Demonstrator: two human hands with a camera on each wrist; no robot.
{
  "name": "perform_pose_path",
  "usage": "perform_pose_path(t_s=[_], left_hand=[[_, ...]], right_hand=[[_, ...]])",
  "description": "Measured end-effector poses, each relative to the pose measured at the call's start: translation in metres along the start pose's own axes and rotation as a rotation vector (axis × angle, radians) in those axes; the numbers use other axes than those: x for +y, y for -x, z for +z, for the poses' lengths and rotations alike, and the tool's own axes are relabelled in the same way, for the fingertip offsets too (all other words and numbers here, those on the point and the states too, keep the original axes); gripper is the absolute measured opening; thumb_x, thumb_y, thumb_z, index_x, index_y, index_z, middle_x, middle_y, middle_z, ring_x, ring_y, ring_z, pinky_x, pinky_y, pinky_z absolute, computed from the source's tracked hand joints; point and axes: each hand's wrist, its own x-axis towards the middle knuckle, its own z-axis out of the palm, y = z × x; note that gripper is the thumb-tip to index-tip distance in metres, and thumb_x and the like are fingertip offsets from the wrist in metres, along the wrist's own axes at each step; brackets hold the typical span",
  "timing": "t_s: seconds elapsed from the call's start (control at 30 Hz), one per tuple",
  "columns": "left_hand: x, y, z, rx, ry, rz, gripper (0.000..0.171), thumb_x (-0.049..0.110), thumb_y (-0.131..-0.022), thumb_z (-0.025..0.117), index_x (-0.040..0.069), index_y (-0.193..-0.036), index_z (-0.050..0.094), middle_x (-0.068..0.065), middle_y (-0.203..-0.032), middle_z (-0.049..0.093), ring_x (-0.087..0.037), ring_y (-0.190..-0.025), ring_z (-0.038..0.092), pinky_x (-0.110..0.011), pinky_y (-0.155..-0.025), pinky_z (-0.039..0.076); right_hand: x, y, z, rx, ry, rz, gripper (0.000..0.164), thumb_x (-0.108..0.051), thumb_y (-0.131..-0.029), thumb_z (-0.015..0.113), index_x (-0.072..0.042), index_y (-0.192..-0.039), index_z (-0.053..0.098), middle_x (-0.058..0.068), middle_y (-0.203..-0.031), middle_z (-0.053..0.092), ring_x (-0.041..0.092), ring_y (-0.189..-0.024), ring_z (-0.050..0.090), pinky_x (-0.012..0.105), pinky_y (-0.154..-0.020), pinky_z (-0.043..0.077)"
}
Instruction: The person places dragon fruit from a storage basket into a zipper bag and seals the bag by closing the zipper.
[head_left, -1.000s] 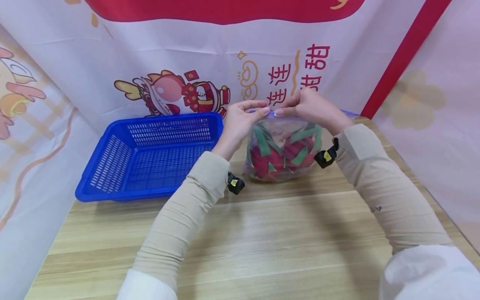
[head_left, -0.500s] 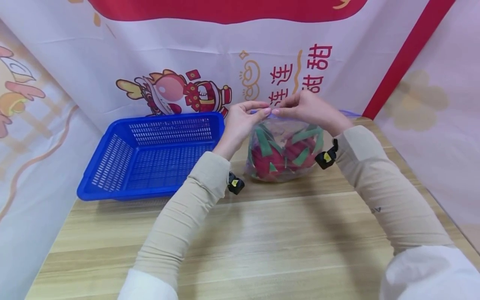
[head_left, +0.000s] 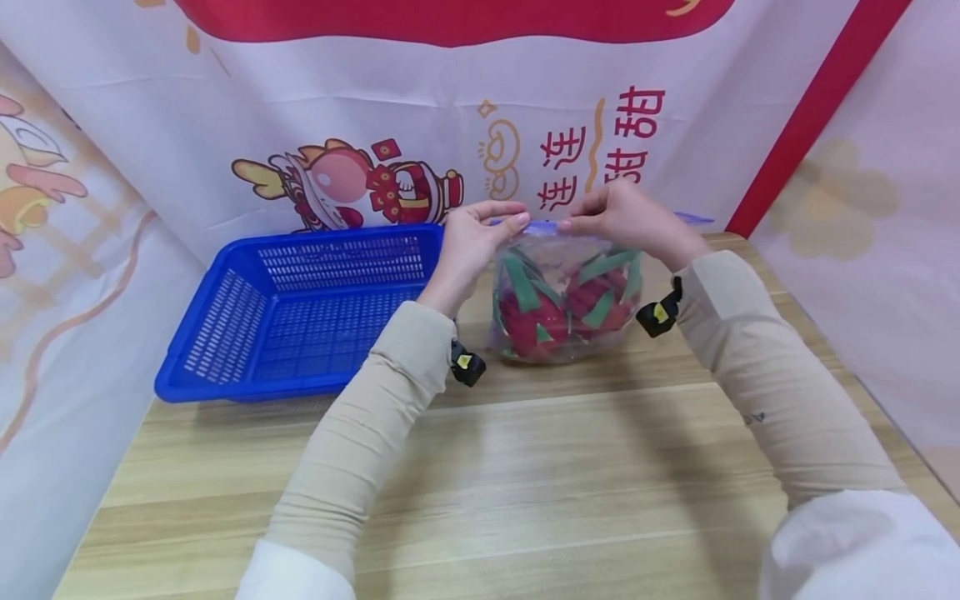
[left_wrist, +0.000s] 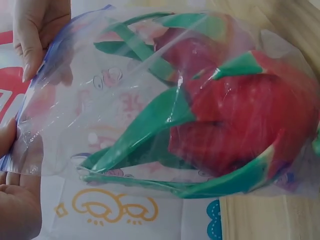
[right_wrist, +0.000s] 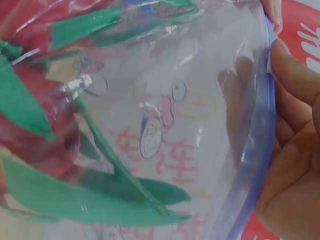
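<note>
Two red dragon fruits (head_left: 534, 321) with green leaf-like scales lie in a clear zip bag (left_wrist: 120, 90), which stands on the table. Its top edge carries a blue-purple zip strip (right_wrist: 260, 150). At the left part of that edge, my left hand (head_left: 472, 246) pinches the strip between thumb and fingers. A short way to the right, my right hand (head_left: 630, 217) also pinches the strip, thumb in front and fingers behind. A small white piece, looking like the zip slider, shows by the right thumb (right_wrist: 295, 72) in the right wrist view.
A blue plastic basket (head_left: 168, 379) with slotted walls stands left of the bag, close to my left forearm. Behind both hangs a printed cloth (head_left: 420, 79), with more cloth at the sides. The wooden table (head_left: 540, 500) reaches toward me.
My hands have drawn apart along the zip strip: the right hand slightly right, the left slightly left. The white piece by the right thumb no longer shows in the head view. The bag stays put.
</note>
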Motion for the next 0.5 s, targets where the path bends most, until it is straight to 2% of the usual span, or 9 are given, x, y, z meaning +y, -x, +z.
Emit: perform_pose_path(t_s=[0.13, 0.2, 0.27, 0.37, 0.43, 0.5], left_hand=[[0.0015, -0.0004, -0.0023, -0.039, -0.024, -0.016, 0.027, 0.019, -0.087, 0.069, 0.006, -0.112, 0.069, -0.007, -0.118, 0.067, -0.012, -0.094, 0.065, -0.024, -0.085, 0.053], [0.0029, -0.0011, -0.0034, -0.087, -0.051, -0.024, 0.029, 0.019, -0.088, 0.069, 0.006, -0.114, 0.068, -0.009, -0.118, 0.068, -0.014, -0.098, 0.066, -0.025, -0.088, 0.053], [0.0044, -0.0024, -0.0042, -0.156, -0.128, -0.016, 0.031, 0.022, -0.088, 0.069, 0.007, -0.116, 0.067, -0.01, -0.118, 0.068, -0.016, -0.102, 0.065, -0.027, -0.091, 0.052], [0.0064, -0.0044, -0.004, -0.255, -0.275, 0.031, 0.033, 0.025, -0.088, 0.068, 0.008, -0.116, 0.067, -0.01, -0.116, 0.069, -0.017, -0.104, 0.066, -0.028, -0.091, 0.053], [0.0071, -0.0051, -0.0034, -0.281, -0.363, 0.069, 0.031, 0.026, -0.088, 0.069, 0.008, -0.113, 0.07, -0.009, -0.112, 0.071, -0.016, -0.101, 0.066, -0.028, -0.088, 0.053], [0.0076, -0.005, -0.0025, -0.277, -0.402, 0.081, 0.028, 0.026, -0.088, 0.069, 0.008, -0.109, 0.072, -0.01, -0.109, 0.072, -0.016, -0.096, 0.067, -0.027, -0.085, 0.054]], right_hand=[[0.0021, -0.001, -0.0023, -0.043, -0.009, -0.006, 0.035, -0.034, -0.09, 0.066, -0.01, -0.114, 0.07, 0.012, -0.115, 0.07, 0.023, -0.098, 0.063, 0.034, -0.084, 0.047], [0.0022, -0.0015, -0.003, -0.059, -0.009, -0.019, 0.034, -0.031, -0.09, 0.065, -0.011, -0.117, 0.069, 0.012, -0.119, 0.069, 0.023, -0.103, 0.063, 0.034, -0.087, 0.046], [0.0017, -0.002, -0.0027, -0.069, -0.004, -0.032, 0.032, -0.029, -0.09, 0.066, -0.011, -0.116, 0.07, 0.012, -0.119, 0.068, 0.022, -0.105, 0.063, 0.034, -0.088, 0.046], [0.0003, -0.0029, -0.0013, -0.073, 0.0, -0.041, 0.029, -0.026, -0.09, 0.067, -0.01, -0.113, 0.071, 0.012, -0.116, 0.07, 0.021, -0.103, 0.063, 0.033, -0.088, 0.046], [-0.0008, -0.0033, -0.0001, -0.075, 0.005, -0.034, 0.028, -0.027, -0.089, 0.068, -0.01, -0.111, 0.072, 0.011, -0.114, 0.071, 0.019, -0.101, 0.063, 0.031, -0.086, 0.046], [-0.002, -0.003, 0.0004, -0.074, 0.008, -0.024, 0.028, -0.027, -0.089, 0.067, -0.009, -0.11, 0.072, 0.011, -0.114, 0.071, 0.017, -0.098, 0.063, 0.029, -0.084, 0.045]])
